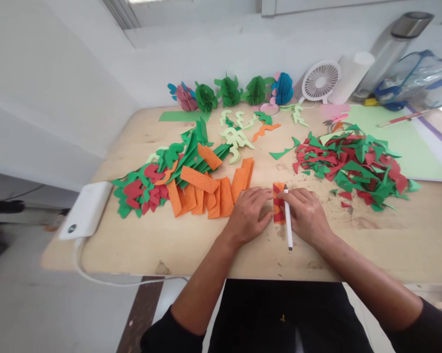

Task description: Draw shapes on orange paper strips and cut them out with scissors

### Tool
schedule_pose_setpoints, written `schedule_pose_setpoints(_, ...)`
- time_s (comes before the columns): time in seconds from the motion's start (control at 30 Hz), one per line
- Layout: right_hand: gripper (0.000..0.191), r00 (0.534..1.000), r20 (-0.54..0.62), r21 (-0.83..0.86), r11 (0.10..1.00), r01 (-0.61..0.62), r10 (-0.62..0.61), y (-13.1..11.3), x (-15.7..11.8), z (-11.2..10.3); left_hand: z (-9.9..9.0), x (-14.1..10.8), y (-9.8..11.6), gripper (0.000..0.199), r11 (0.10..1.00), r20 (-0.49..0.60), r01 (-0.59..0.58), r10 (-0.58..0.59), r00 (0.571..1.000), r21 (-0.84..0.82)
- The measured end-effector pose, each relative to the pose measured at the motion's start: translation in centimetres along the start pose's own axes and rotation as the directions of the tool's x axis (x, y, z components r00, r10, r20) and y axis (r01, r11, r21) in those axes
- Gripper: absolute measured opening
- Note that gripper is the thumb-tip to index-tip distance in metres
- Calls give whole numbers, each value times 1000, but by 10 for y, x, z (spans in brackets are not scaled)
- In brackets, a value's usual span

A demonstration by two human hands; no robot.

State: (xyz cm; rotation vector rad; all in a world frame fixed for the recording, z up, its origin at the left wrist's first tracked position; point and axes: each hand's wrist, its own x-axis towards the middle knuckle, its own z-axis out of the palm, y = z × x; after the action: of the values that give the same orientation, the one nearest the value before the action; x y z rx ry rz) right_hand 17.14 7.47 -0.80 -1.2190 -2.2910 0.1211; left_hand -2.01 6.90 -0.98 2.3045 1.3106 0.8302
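A small orange paper strip (279, 187) with a red shape on it lies on the wooden table between my hands. My left hand (249, 214) rests at its left edge, thumb and fingertips touching the strip, fingers bent. My right hand (306, 214) holds a white pen (288, 225), which points toward me at its lower end, while the fingertips press by the strip's right edge. Folded orange strips (201, 180) lie left of my left hand, partly over green folded strips (186, 164).
Red and green scraps (353, 166) are heaped on the right. Cut red and green shapes (136, 193) lie left, near a white power bank (86, 211) with a cable. Paper figures (229, 91), a fan (321, 82) and a bottle (390, 54) stand at the back.
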Motion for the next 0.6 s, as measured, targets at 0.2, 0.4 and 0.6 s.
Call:
schedule_pose_setpoints(0.2,29,1000,5,-13,1000,-7,7,-1,0,-1,0,-1,0,20,999,-84,-40,38,996,-20)
schedule_pose_setpoints(0.4,33,1000,13,-12,1000,-1,1,1,-1,0,0,-1,1,21,1000,-22,-16,16,1000,16)
schedule_pose_setpoints(0.6,30,1000,8,-17,1000,1,-1,0,0,0,2,1,2,26,994,52,-38,33,998,98)
